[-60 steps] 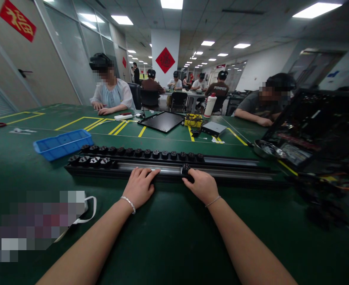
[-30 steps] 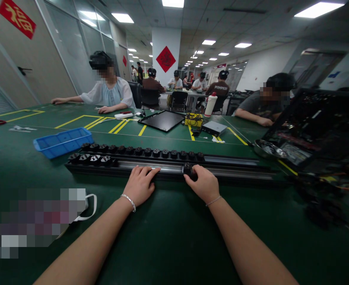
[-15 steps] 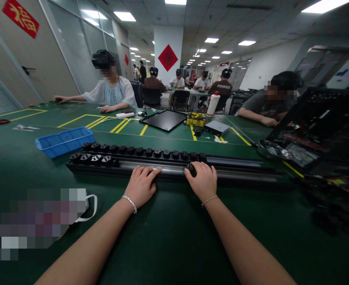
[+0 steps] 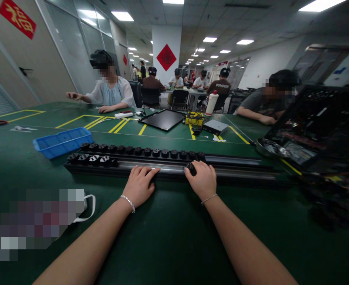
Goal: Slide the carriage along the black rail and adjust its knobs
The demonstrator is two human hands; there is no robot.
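Two long black track rails lie side by side across the green table. Several black socket modules (image 4: 147, 152) line the far rail (image 4: 236, 160). At its left end the near rail (image 4: 168, 169) bears several more socket modules (image 4: 94, 159), with a shiny channel running to the right. My left hand (image 4: 140, 184) rests on the near rail's front edge, fingers stretched and apart, holding nothing. Between my right hand's (image 4: 203, 180) thumb and fingers is a small black socket module (image 4: 191, 169), at the channel of the near rail. The fingers partly cover that module.
A blue bin (image 4: 63, 142) stands behind the rails' left end. Farther back are a dark flat panel (image 4: 162, 119), a yellow box with cables (image 4: 194, 118), a grey box (image 4: 215, 126) and a bottle (image 4: 211, 103). A metal bowl (image 4: 271, 148) is at right. Co-workers sit around.
My hands keep their places on the near rail, the right still holding the socket module. The view shifts slightly. At far left, a co-worker's hand has lifted and moved inward.
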